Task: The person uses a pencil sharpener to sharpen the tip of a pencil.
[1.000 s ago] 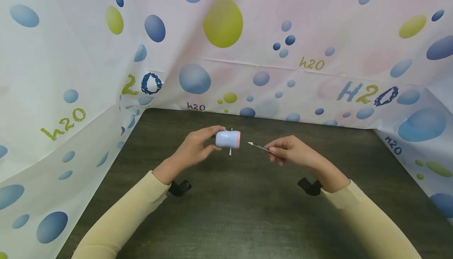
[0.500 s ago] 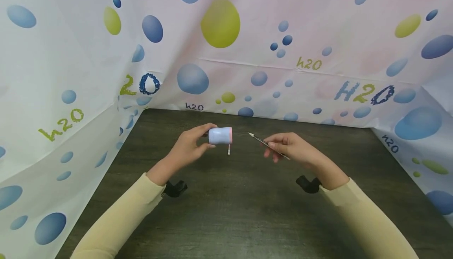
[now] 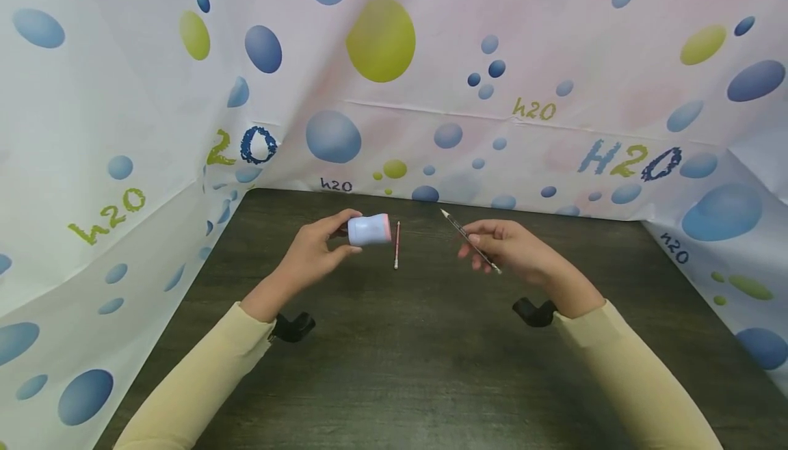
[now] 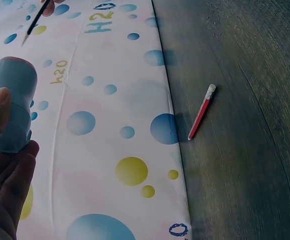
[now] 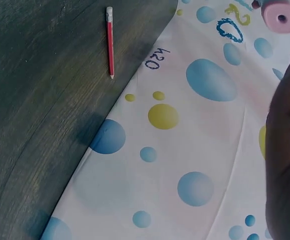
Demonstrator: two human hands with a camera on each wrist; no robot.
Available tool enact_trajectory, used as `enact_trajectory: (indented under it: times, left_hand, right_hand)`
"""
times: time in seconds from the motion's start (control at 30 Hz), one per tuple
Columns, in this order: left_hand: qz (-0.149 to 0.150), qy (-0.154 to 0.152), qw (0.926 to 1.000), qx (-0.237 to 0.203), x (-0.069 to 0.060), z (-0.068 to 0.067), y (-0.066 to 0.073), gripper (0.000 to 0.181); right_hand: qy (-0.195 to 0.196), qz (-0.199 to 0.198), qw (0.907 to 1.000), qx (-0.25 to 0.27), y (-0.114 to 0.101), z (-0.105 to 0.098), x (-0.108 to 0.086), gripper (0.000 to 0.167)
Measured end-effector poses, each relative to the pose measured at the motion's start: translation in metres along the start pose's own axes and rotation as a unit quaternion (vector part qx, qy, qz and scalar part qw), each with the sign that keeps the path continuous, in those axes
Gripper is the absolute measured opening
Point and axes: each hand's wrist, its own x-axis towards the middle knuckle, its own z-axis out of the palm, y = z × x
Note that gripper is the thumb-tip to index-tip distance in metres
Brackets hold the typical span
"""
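In the head view my left hand (image 3: pixel 310 252) grips a light blue pencil sharpener (image 3: pixel 369 230) between thumb and fingers, above the table. Its pink end faces right, and the right wrist view shows a small hole in that pink face (image 5: pixel 273 23). My right hand (image 3: pixel 514 248) pinches a dark pencil (image 3: pixel 457 226) whose sharpened tip points up and left. A gap separates that tip from the sharpener. Between the two hands a red pencil (image 3: pixel 397 246) with a white end lies on the table, untouched.
The dark wooden table (image 3: pixel 406 368) runs back to a white sheet (image 3: pixel 554 40) printed with blue and green dots, which also stands along the sides. A black strap-like piece (image 3: pixel 294 327) shows by the left wrist, another (image 3: pixel 534 313) by the right.
My left hand has moved left with the sharpener, uncovering the red pencil. The dark pencil has swung steeper in my right hand, its tip now higher and farther from the sharpener.
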Motion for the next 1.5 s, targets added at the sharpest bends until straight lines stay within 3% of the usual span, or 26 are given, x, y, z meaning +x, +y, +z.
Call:
enact_trajectory:
  times: [0.4,0.73,1.13,1.5]
  left_hand:
    - [-0.061,-0.004,0.9972,-0.042,-0.006,-0.004,-0.002,0.052]
    - [-0.070,-0.006,0.9962,-0.052,-0.006,-0.007,-0.003,0.053]
    - [-0.092,-0.003,0.9941,-0.058,-0.006,-0.012,-0.006,0.053]
    - [-0.102,-0.008,0.9918,-0.076,-0.006,-0.013,-0.009,0.051]
  right_hand:
    - [0.008,-0.003,0.9999,0.015,-0.001,-0.007,0.005,0.046]
    - [0.017,0.008,0.9998,0.010,0.001,-0.011,0.020,0.046]
    - [0.064,0.050,0.9962,0.032,0.006,-0.014,0.045,0.050]
    - [0.105,0.086,0.9905,0.022,0.017,-0.010,0.070,0.053]
